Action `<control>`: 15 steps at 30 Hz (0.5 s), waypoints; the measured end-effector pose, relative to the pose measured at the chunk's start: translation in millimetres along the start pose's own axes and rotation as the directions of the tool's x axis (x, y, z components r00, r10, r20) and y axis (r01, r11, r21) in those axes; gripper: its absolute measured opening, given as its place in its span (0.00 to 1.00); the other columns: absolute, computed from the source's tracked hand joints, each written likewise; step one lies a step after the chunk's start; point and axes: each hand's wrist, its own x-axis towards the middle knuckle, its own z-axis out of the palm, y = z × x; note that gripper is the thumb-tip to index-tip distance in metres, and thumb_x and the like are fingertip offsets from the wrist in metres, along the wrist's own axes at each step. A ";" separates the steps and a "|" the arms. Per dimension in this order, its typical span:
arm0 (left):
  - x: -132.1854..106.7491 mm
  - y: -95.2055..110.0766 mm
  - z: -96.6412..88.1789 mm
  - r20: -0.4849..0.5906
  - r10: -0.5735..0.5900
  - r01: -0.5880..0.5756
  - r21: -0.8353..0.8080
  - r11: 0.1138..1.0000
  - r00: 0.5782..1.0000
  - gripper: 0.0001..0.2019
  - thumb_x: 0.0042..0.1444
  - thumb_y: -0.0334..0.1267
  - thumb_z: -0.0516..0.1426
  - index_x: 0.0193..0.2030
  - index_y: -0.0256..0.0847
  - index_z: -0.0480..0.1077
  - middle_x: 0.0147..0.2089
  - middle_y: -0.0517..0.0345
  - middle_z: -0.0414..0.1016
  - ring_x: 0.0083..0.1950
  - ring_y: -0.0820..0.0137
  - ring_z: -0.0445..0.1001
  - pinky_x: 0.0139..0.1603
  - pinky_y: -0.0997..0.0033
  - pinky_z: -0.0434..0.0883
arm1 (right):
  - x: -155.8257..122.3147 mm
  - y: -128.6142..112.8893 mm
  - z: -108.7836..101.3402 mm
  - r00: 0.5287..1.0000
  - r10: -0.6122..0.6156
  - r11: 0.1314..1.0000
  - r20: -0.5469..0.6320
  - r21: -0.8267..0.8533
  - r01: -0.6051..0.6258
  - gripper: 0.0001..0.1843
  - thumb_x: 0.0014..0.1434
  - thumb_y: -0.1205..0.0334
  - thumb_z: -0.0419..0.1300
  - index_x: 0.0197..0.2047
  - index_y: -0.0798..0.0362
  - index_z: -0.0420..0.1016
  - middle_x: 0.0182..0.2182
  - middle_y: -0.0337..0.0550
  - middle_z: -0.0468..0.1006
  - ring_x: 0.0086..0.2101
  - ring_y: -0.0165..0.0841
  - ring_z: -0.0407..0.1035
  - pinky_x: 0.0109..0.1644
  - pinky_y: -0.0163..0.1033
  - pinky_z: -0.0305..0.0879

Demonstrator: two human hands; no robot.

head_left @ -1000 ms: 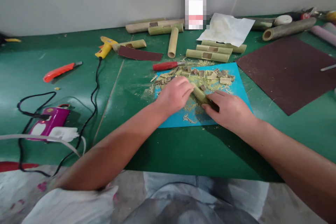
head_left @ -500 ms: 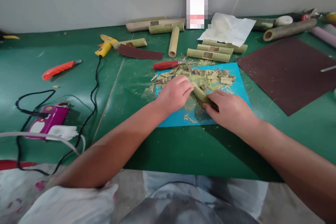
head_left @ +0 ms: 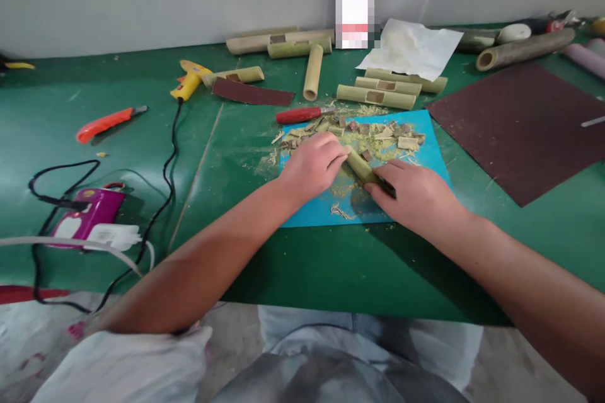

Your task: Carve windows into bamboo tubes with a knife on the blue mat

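A short green bamboo tube is held at a slant over a blue sheet. At its near end my right hand is closed around it, and a dark patch shows beside those fingers; I cannot tell whether it is a cut-out or a separate piece. My left hand is closed in a pinch at the tube's far end, its fingertips partly hidden. Bamboo chips and shavings lie on the sheet just beyond my hands. A red-handled tool rests by the sheet's far left corner.
Several cut bamboo tubes lie at the back. To the right is a brown sheet, with a sandpaper-like strip further left. A yellow glue gun, an orange utility knife and a purple power box with cords occupy the left.
Both hands keep their hold on the bamboo tube with barely any shift. The whole view has moved very slightly.
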 end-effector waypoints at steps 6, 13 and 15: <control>0.1 2.1 -0.4 0.011 0.003 -0.003 0.004 1.000 1.000 0.14 0.72 0.35 0.50 0.36 0.37 0.73 0.35 0.52 0.74 0.38 0.67 0.72 0.40 0.65 0.71 | 0.0 0.0 0.7 1.000 0.005 1.000 0.000 0.002 -0.005 0.13 0.68 0.57 0.55 0.38 0.55 0.77 0.37 0.47 0.78 0.34 0.35 0.70 0.34 0.41 0.53; 1.2 1.7 -1.4 0.006 0.009 -0.009 0.017 1.000 1.000 0.14 0.72 0.34 0.51 0.35 0.37 0.73 0.34 0.51 0.74 0.37 0.66 0.71 0.39 0.66 0.71 | -0.2 -1.0 -0.9 1.000 0.008 1.000 0.017 0.018 -0.008 0.12 0.67 0.57 0.55 0.39 0.55 0.77 0.38 0.47 0.78 0.35 0.36 0.70 0.34 0.41 0.54; 1.0 0.7 -1.3 0.007 0.010 -0.010 0.001 1.000 1.000 0.13 0.71 0.34 0.51 0.38 0.36 0.74 0.35 0.51 0.74 0.37 0.66 0.71 0.39 0.66 0.71 | -0.2 -0.8 -1.3 1.000 0.013 0.999 0.017 0.029 -0.013 0.12 0.66 0.57 0.56 0.39 0.55 0.77 0.38 0.47 0.78 0.34 0.35 0.70 0.34 0.41 0.53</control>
